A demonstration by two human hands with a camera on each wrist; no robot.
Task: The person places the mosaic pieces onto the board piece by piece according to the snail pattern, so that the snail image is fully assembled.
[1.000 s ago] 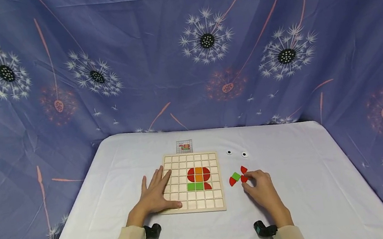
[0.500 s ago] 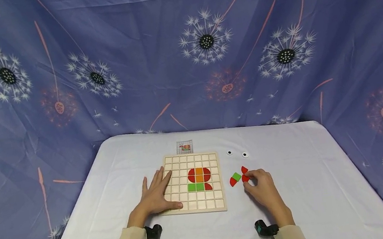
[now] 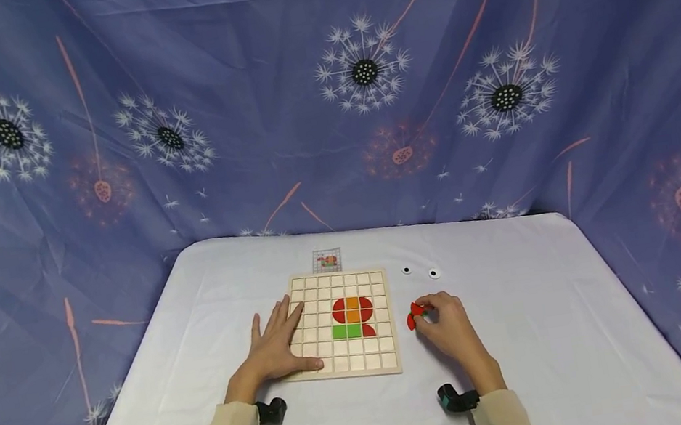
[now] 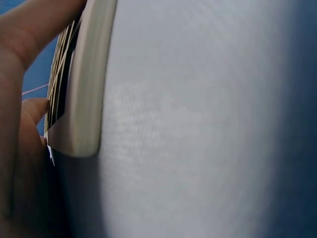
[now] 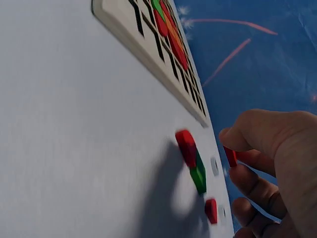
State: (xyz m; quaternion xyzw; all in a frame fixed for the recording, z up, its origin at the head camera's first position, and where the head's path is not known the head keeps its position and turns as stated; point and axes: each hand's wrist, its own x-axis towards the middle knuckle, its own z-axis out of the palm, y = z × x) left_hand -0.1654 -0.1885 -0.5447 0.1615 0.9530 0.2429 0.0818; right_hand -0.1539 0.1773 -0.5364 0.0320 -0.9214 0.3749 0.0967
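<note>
My right hand [image 3: 448, 321] pinches a red quarter-circle tile [image 5: 230, 156] between thumb and fingertips, raised above the white cloth. Under it in the right wrist view lie a red tile [image 5: 186, 147], a green tile [image 5: 198, 177] and another red tile [image 5: 211, 210]. To the left, my left hand [image 3: 276, 347] rests with spread fingers across the left edge of the wooden grid board [image 3: 327, 369]. Set in the board's cells are red tiles [image 3: 365, 309], orange tiles [image 3: 353, 310] and green tiles [image 3: 346, 331]. In the left wrist view, the thumb [image 4: 39, 25] lies over the board's corner.
A small pattern card [image 3: 326, 261] lies behind the board. Two white discs with black centres, like eyes [image 3: 433, 273], sit beyond the loose tiles. The table [image 3: 562, 326] has a white cloth, and a blue dandelion-print curtain [image 3: 272, 105] hangs around it.
My right hand has lifted a red quarter-circle tile off the cloth and moved left toward the board, now over the other loose tiles. My left hand stays on the board.
</note>
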